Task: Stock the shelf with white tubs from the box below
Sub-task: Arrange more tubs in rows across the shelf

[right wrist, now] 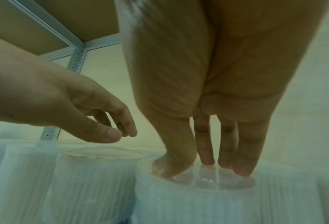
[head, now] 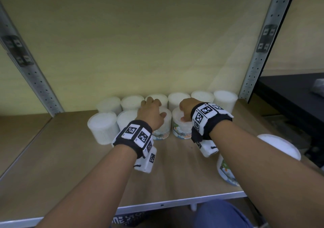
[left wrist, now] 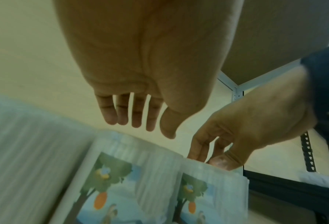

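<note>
Right hand (head: 186, 109) rests fingertips (right wrist: 242, 170) on the lid of the front-row tub (head: 181, 128), fingers fairly straight, no grip round it. Left hand (head: 151, 113) hovers relaxed, holding nothing, just over the neighbouring tub (head: 163, 129). Both tubs stand upright, long axis vertical, directly under the hands, touching each other mid-shelf (head: 70, 157). Back row of white tubs (head: 178, 99) sits just behind. One more tub (head: 226, 170) lies on its side under the right forearm, so probably the right hand is nearer to it. Box not clearly in view.
</note>
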`<action>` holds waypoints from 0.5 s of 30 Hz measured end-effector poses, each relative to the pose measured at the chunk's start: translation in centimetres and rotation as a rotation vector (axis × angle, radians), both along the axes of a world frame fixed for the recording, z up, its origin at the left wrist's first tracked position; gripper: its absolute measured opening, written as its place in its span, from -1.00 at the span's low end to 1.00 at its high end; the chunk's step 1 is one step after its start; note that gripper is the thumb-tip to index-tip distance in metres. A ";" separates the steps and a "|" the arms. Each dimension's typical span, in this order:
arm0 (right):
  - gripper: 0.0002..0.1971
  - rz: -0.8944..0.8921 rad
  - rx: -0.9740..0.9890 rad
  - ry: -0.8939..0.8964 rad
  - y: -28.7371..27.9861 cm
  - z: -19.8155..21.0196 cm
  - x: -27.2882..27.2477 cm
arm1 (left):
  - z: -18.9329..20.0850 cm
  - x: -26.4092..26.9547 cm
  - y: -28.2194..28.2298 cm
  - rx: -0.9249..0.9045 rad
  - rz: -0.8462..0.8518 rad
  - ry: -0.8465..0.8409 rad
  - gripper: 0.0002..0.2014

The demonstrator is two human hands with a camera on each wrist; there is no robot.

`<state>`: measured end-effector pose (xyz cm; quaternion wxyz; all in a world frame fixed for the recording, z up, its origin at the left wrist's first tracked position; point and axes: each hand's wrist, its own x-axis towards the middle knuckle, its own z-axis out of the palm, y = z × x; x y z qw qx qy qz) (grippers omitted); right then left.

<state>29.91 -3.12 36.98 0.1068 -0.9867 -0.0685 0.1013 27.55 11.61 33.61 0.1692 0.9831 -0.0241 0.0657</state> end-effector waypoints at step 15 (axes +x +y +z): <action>-0.50 0.026 -0.024 -0.057 -0.2 -0.6 0.2 | -0.1 1.0 0.1 0.164 -0.063 0.177 -0.53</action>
